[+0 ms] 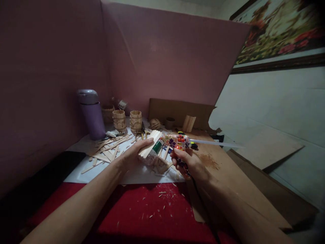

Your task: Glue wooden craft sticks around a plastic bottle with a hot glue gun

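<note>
My left hand (137, 149) is closed around a clear plastic bottle (148, 159) with a green label, tilted over the table. Flat wooden craft sticks (152, 142) lie side by side along the bottle's upper side, under my fingers. My right hand (186, 159) grips a flower-patterned hot glue gun (175, 139) by its handle. Its front end points left, close to the sticks, and a red light glows on its body. A long translucent glue stick (215, 143) juts out of its back to the right. Whether the nozzle touches the bottle cannot be seen.
Loose craft sticks (109, 152) are scattered on white paper (76, 174). Behind stand a purple tumbler (92, 117), stick-covered cups (135, 121), scissors (144, 135) and a twine ball (154, 124). A brown board (228, 183) lies right; red cloth (152, 210) covers the front.
</note>
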The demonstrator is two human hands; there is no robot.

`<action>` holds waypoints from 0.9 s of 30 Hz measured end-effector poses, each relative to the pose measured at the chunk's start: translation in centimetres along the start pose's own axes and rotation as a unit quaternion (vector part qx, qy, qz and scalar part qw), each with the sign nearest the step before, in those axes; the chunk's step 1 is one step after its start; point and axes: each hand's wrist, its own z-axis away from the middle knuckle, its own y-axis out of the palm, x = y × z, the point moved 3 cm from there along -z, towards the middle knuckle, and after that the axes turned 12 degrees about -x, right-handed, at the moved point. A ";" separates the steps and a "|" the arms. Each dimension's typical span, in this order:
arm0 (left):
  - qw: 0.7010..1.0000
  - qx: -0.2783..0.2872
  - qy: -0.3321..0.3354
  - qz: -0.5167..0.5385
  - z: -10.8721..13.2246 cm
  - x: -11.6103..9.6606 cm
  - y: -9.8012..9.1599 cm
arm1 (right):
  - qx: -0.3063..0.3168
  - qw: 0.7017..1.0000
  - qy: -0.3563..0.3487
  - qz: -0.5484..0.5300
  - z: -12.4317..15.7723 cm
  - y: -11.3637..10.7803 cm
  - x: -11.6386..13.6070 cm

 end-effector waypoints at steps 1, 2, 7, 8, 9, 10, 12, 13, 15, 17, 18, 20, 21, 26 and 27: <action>1.000 -0.001 -0.001 0.000 0.0 0.0 0.0 | 0.001 1.000 0.000 0.000 0.0 0.0 0.0; 1.000 -0.002 -0.001 -0.002 0.0 0.0 0.0 | 0.001 1.000 -0.001 -0.001 0.0 0.0 0.0; 1.000 0.000 0.004 -0.001 -0.1 0.0 0.0 | 0.001 1.000 -0.002 -0.007 -0.1 0.0 -0.1; 1.000 0.000 0.004 0.000 0.0 0.0 0.0 | 0.001 1.000 -0.002 -0.005 -0.1 0.0 -0.1; 1.000 0.000 0.004 0.000 0.0 0.0 0.1 | 0.001 1.000 -0.002 -0.004 -0.2 0.0 -0.1; 1.000 0.000 0.005 -0.001 0.0 -0.1 0.1 | 0.001 1.000 -0.003 -0.004 -0.2 0.0 -0.2; 1.000 -0.001 0.007 -0.001 0.0 -0.1 0.1 | -0.004 1.000 -0.004 -0.005 -0.2 0.0 -0.2; 1.000 -0.004 0.007 0.000 0.0 -0.1 0.0 | -0.006 1.000 -0.005 -0.006 -0.2 0.0 -0.2; 1.000 -0.010 0.004 0.001 -0.1 -0.1 -0.1 | -0.006 1.000 -0.007 -0.004 -0.2 0.0 -0.1; 1.000 -0.017 0.000 -0.001 -0.2 -0.1 -0.3 | -0.005 1.000 -0.009 -0.003 -0.2 0.0 -0.1; 1.000 -0.021 0.001 -0.004 -0.3 -0.1 -0.3 | -0.003 1.000 -0.010 -0.003 -0.2 0.0 -0.1; 0.999 -0.031 0.008 -0.014 -0.3 -0.1 -0.5 | -0.003 1.000 -0.012 -0.005 -0.2 0.0 0.0; 0.999 -0.034 0.012 -0.017 -0.3 -0.2 -0.5 | -0.003 1.000 -0.014 -0.006 -0.2 0.0 0.0; 0.999 -0.011 0.026 -0.025 -0.2 -0.3 -0.4 | -0.004 1.000 -0.020 0.000 -0.3 -0.1 0.0; 0.999 -0.008 0.028 -0.028 -0.2 -0.3 -0.4 | -0.004 1.000 -0.023 0.001 -0.4 -0.1 -0.1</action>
